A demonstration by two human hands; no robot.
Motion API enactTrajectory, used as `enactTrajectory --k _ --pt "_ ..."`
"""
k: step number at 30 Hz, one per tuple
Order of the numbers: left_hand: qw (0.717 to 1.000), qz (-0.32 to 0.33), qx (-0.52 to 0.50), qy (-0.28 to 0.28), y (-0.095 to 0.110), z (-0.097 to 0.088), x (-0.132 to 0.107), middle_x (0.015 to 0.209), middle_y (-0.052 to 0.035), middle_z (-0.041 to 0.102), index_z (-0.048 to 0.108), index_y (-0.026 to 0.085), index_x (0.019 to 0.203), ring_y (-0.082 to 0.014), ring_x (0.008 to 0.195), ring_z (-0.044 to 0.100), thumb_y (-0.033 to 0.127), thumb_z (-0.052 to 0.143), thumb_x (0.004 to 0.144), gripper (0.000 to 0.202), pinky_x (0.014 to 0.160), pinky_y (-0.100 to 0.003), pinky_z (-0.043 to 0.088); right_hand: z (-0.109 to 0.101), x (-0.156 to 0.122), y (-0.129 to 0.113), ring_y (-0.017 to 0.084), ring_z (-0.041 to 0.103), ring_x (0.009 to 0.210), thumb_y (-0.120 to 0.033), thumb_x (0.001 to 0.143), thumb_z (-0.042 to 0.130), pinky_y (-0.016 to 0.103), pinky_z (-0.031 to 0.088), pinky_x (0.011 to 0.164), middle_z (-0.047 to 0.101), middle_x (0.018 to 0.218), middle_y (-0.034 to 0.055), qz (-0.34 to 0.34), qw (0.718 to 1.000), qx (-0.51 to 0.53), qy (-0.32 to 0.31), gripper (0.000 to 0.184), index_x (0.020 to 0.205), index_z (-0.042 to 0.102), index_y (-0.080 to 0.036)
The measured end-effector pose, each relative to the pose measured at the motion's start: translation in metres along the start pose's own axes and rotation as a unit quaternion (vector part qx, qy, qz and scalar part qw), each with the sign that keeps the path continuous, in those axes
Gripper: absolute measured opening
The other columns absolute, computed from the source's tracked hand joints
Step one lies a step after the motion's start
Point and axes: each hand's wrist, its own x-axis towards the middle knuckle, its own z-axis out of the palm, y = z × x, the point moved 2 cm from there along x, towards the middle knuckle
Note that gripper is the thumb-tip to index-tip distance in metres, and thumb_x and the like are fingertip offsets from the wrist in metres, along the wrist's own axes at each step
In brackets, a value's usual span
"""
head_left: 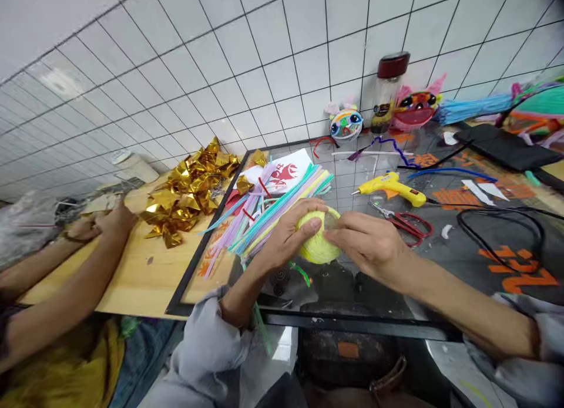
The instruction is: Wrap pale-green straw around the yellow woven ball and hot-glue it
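Observation:
A yellow ball [317, 249], its surface covered in thin wound strands, is held above the dark mat near the table's front edge. My left hand [293, 229] wraps round it from the left, thumb lying across the top. From the right, my right hand [365, 238] pinches at the ball's edge; its fingertips partly cover a greyish spot there. Just behind my left hand lies a bundle of pastel pipe cleaners [282, 208]. Red-handled pliers [408, 223] and a yellow glue gun [392, 188] rest beyond my right hand.
A co-worker's hands [106, 223] work at the left, beside crumpled gold foil [185, 191]. Along the wall stand a small decorated animal head [346, 123], a lidded glass jar [388, 97] and a pink animal head [414, 108]. A black cable [502, 243] loops at right.

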Motion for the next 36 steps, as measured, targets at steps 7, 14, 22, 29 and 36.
enactTrajectory --k 7,14,22,29,36 --pt "1.0 -0.025 0.009 0.015 0.0011 0.0022 -0.0012 0.132 -0.0109 0.066 0.067 0.019 0.115 -0.0272 0.128 0.059 0.048 0.059 0.095 0.037 0.117 -0.045 0.041 -0.001 0.0029 -0.0002 0.012 0.06 0.069 -0.012 0.103 0.042 0.022 0.048 0.058 0.068 0.078 0.0062 0.001 1.0 -0.011 0.002 0.028 0.096 0.069 -0.014" --pt "1.0 -0.014 0.001 0.022 0.0005 0.0031 -0.0001 0.129 -0.0112 0.067 0.066 0.018 0.113 -0.0258 0.125 0.06 0.042 0.062 0.093 0.031 0.114 -0.044 0.044 -0.0008 0.0001 -0.0013 0.012 0.063 0.07 -0.009 0.101 0.042 0.022 0.049 0.058 0.07 0.08 0.0068 0.008 1.0 -0.022 -0.003 0.028 0.097 0.07 -0.014" --pt "1.0 -0.009 0.012 0.017 -0.0013 0.0026 0.0003 0.13 -0.0106 0.067 0.067 0.019 0.115 -0.0259 0.127 0.061 0.044 0.063 0.093 0.033 0.115 -0.044 0.043 -0.0007 0.0002 -0.0019 0.014 0.067 0.074 -0.006 0.098 0.047 0.023 0.053 0.062 0.072 0.082 0.0079 0.027 0.999 0.02 -0.005 0.024 0.087 0.067 -0.015" --pt "1.0 0.005 0.017 0.017 -0.0022 0.0025 0.0005 0.128 -0.0113 0.068 0.066 0.019 0.114 -0.025 0.126 0.062 0.045 0.063 0.094 0.033 0.115 -0.044 0.044 0.0009 -0.0027 0.0007 0.014 0.067 0.071 -0.009 0.097 0.054 0.023 0.054 0.064 0.071 0.081 0.0053 0.057 0.996 0.066 0.006 0.013 0.099 0.066 -0.015" --pt "0.999 0.02 0.021 0.017 -0.004 0.0027 0.0013 0.128 -0.0122 0.067 0.066 0.017 0.116 -0.0253 0.124 0.062 0.047 0.063 0.094 0.038 0.112 -0.043 0.047 0.0026 -0.0057 0.0055 0.011 0.064 0.062 -0.012 0.094 0.061 0.022 0.054 0.063 0.069 0.076 -0.0015 0.133 0.985 0.108 0.001 0.036 0.129 0.06 -0.015"
